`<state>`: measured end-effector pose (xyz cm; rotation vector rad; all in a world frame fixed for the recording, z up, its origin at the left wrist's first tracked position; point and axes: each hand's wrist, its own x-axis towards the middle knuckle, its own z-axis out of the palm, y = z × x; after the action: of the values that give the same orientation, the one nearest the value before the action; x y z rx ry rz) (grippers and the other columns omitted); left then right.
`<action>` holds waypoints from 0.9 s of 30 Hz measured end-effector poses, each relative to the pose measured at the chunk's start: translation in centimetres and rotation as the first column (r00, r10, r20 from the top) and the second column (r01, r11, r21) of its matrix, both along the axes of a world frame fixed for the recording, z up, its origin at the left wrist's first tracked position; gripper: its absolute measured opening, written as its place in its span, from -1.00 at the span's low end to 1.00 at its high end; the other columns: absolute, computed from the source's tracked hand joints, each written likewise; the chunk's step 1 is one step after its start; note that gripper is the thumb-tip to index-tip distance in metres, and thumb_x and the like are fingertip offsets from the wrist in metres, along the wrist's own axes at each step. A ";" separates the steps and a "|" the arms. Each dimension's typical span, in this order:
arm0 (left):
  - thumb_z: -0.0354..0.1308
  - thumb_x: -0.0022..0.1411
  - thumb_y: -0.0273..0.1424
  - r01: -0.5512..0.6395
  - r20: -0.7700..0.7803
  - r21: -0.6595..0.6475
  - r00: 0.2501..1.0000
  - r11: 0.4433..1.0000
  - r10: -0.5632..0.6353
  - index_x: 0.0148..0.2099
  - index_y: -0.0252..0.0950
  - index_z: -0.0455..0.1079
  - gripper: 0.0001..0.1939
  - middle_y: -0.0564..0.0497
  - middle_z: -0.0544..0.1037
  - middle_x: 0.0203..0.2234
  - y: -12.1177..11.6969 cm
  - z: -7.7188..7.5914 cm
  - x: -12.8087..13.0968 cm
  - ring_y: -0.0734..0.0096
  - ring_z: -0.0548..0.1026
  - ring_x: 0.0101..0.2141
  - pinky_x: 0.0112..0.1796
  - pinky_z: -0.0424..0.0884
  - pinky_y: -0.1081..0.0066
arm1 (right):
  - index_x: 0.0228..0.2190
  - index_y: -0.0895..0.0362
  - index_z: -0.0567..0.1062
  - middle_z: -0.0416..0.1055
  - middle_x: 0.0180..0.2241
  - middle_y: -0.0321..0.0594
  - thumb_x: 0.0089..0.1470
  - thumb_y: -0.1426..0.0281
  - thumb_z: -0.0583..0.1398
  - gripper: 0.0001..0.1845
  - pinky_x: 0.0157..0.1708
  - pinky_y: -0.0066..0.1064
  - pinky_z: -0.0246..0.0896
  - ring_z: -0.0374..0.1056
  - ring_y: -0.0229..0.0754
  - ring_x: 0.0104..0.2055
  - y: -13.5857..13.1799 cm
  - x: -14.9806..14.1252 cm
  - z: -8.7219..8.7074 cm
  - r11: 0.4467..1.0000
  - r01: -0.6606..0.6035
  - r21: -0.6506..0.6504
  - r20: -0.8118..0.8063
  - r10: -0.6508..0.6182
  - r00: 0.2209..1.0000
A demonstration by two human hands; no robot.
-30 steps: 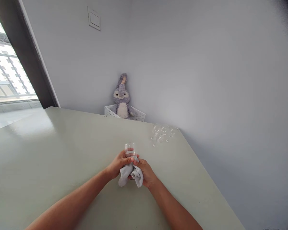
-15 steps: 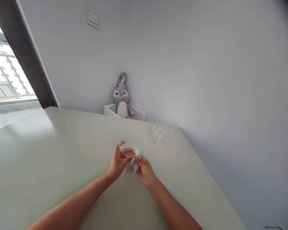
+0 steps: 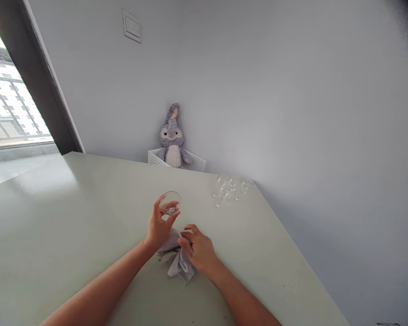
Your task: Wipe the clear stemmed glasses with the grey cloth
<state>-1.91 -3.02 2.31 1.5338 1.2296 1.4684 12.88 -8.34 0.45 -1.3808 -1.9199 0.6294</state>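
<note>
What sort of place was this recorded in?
Probably a room in a home: a grey long-eared plush toy sits in a white perforated basket beyond the smooth pale-green tabletop, and a white rectangular switch is set on the plain grey wall.

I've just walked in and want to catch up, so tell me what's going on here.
A person is at a pale table, with a clear glass held up in the left hand. The right hand is loosely curled beside a crumpled grey cloth; whether its fingers grip the cloth is hard to tell. More clear glasses stand grouped near the table's far right corner.
</note>
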 end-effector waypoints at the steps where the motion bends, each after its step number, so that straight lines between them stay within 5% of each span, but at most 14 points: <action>1: 0.14 0.06 -0.30 -0.013 -0.037 0.004 0.999 1.000 0.013 0.08 -0.17 -0.03 -0.42 -0.08 0.47 -0.18 0.0 0.1 -0.1 0.28 0.45 -0.17 -0.15 0.32 0.21 | -0.31 0.05 0.48 0.33 -0.21 -0.19 0.10 0.14 0.01 -0.67 -0.38 -0.42 0.19 0.34 -0.24 -0.36 0.0 0.3 0.3 0.994 0.059 0.094 0.068 -0.065 0.996; 5: 0.13 0.07 -0.33 0.091 -0.130 0.100 0.988 0.991 -0.078 0.07 -0.17 0.01 -0.46 -0.06 0.47 -0.13 -0.8 -0.4 0.6 0.25 0.34 -0.02 -0.02 0.19 0.15 | -0.16 0.09 0.41 0.31 -0.38 -0.21 0.10 0.28 0.03 -0.70 -0.37 -0.42 0.20 0.30 -0.21 -0.36 0.6 0.7 0.9 0.941 0.194 0.277 0.052 -0.216 0.975; 9: 0.16 0.02 -0.37 0.340 -0.178 0.207 0.935 0.917 -0.306 0.00 -0.17 0.17 -0.53 -0.08 0.47 -0.12 -1.8 -1.5 1.9 0.23 0.30 0.02 0.06 0.10 0.11 | -0.29 0.10 0.44 0.36 -0.41 -0.23 0.00 0.39 0.08 -0.80 -0.35 -0.41 0.20 0.29 -0.20 -0.37 1.0 0.0 0.1 0.949 0.130 0.287 -0.030 -0.126 0.992; 12: 0.16 0.03 -0.37 0.421 -0.249 0.230 0.897 0.878 -0.365 0.05 -0.16 0.16 -0.50 -0.09 0.44 -0.08 -1.9 -2.0 2.1 0.23 0.26 0.05 0.08 0.06 0.11 | -0.39 0.10 0.44 0.41 -0.39 -0.22 -0.01 0.38 0.09 -0.86 -0.33 -0.41 0.20 0.31 -0.20 -0.36 1.2 0.1 -0.3 0.965 0.119 0.236 -0.116 -0.093 0.989; 16: 0.14 0.05 -0.33 0.412 -0.388 0.160 0.862 0.897 -0.326 0.17 -0.15 -0.03 -0.34 -0.07 0.33 0.04 -0.9 -2.3 1.5 0.24 0.18 0.10 0.06 0.06 0.15 | -0.39 0.13 0.45 0.44 -0.39 -0.22 0.03 0.25 0.07 -0.76 -0.34 -0.40 0.19 0.34 -0.20 -0.40 2.5 3.4 0.0 0.955 0.277 0.107 -0.181 -0.255 0.950; 20: 0.00 0.15 -0.25 0.293 -0.410 -0.076 0.862 0.953 -0.297 0.16 -0.08 -0.05 -0.46 0.00 0.33 0.02 0.4 -2.8 1.1 0.29 0.35 -0.07 -0.06 0.20 0.24 | -0.42 0.15 0.48 0.47 -0.40 -0.17 -0.04 0.16 0.09 -0.67 -0.28 -0.36 0.16 0.36 -0.12 -0.34 4.4 9.5 0.0 0.844 0.537 -0.014 -0.132 -0.534 0.835; 23: -0.07 0.18 -0.21 0.238 -0.367 -0.168 0.886 0.957 -0.285 0.14 -0.10 0.00 -0.53 0.01 0.39 -0.05 0.7 -3.0 1.2 0.38 0.43 -0.29 -0.20 0.27 0.32 | -0.46 0.18 0.47 0.47 -0.44 -0.13 -0.06 0.18 0.07 -0.67 -0.31 -0.35 0.16 0.35 -0.10 -0.36 5.7 13.5 -0.6 0.794 0.607 -0.044 -0.091 -0.608 0.789; 27: -0.07 0.18 -0.21 0.259 -0.346 -0.146 0.891 0.955 -0.294 0.10 -0.10 0.07 -0.57 0.03 0.43 -0.12 0.8 -3.2 1.2 0.38 0.42 -0.28 -0.28 0.28 0.39 | -0.56 0.17 0.46 0.45 -0.50 -0.15 -0.09 0.21 0.05 -0.69 -0.40 -0.39 0.14 0.34 -0.12 -0.41 7.4 15.9 -1.5 0.762 0.644 -0.068 -0.036 -0.646 0.762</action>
<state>-0.70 -2.25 -0.91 1.8843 1.2022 0.9524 28.73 -0.92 -1.05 -1.8969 -1.2439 0.3628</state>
